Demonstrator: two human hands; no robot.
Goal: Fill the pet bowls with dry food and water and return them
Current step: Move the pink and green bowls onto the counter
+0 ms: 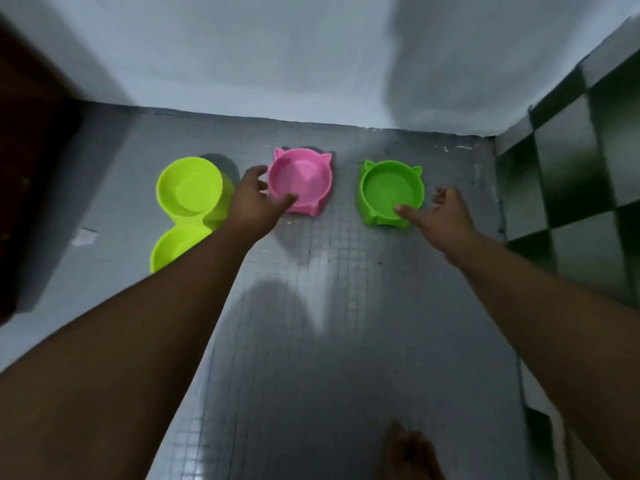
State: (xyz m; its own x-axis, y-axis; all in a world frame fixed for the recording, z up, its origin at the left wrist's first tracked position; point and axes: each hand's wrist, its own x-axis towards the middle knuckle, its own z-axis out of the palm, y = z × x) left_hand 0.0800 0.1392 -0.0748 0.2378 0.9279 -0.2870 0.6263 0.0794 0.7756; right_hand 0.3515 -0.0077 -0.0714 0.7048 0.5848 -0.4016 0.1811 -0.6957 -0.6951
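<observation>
Three plastic pet bowls in a row on the floor (pixel 311 306), close to the foot of a pale wall (pixel 242 46). All three sit upright and apart from one another.

- Double bowl (pixel 188 195): yellow-green, glossy, two round wells joined in a figure-eight, leftmost. The near well is partly hidden by the left forearm.
- Pink bowl (pixel 301 174): middle, a round well in a moulded body with two pointed cat ears on the far edge, matte.
- Green bowl (pixel 391 188): rightmost, same cat-ear mould, bright green.

No food or water can be made out in any well.

Floor: grey, small square grid tiles, slight sheen with soft reflections. Black-and-white check tiles (pixel 571 168), glossy, run up the right side.

Left hand (pixel 249 206): arm stretched forward, fingers curled against the left wall of the pink bowl, thumb laid over its near rim, so the rim is pinched between them. The bowl rests on the floor.

Right hand (pixel 446 216): arm stretched forward, hand spread wide. Thumb tip touches the near rim of the green bowl; the fingers are loosely bent just beside its right side, not closed on it. Edges are blurred, so finger contact cannot be told.

A bare foot (pixel 408 452) shows at the bottom edge, dim and blurred
</observation>
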